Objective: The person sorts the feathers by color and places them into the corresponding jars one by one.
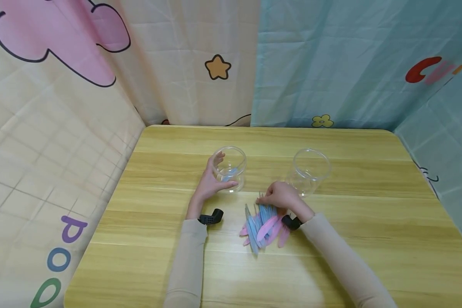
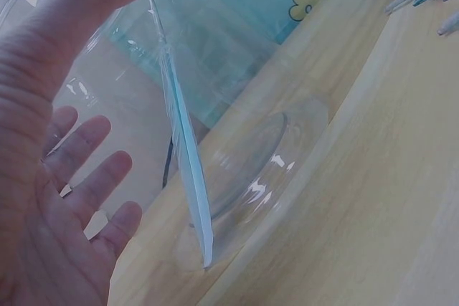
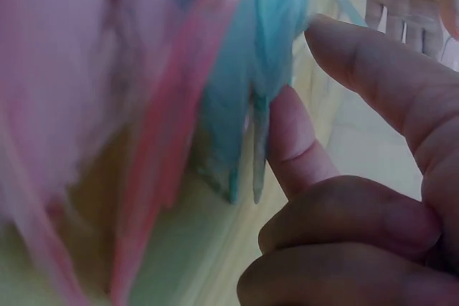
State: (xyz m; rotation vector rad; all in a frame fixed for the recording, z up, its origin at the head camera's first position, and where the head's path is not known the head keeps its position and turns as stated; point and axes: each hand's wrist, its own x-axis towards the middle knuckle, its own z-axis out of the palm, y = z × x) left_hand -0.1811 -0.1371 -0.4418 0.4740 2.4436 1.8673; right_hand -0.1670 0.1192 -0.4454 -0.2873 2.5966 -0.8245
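My left hand holds a clear cup at its left side, thumb across the front and fingers behind. Inside leans a blue feather, seen through the wall in the left wrist view. Right of it, my right hand bends over a pile of pink and blue feathers. Its thumb and index finger pinch the edge of a blue feather in the right wrist view, while the other fingers curl inward. Pink feathers fill the left of that view, blurred.
A second clear cup stands behind my right hand, partly hidden by it. The wooden table carries both cups and the feather pile. Patterned curtains hang along the table's back and sides.
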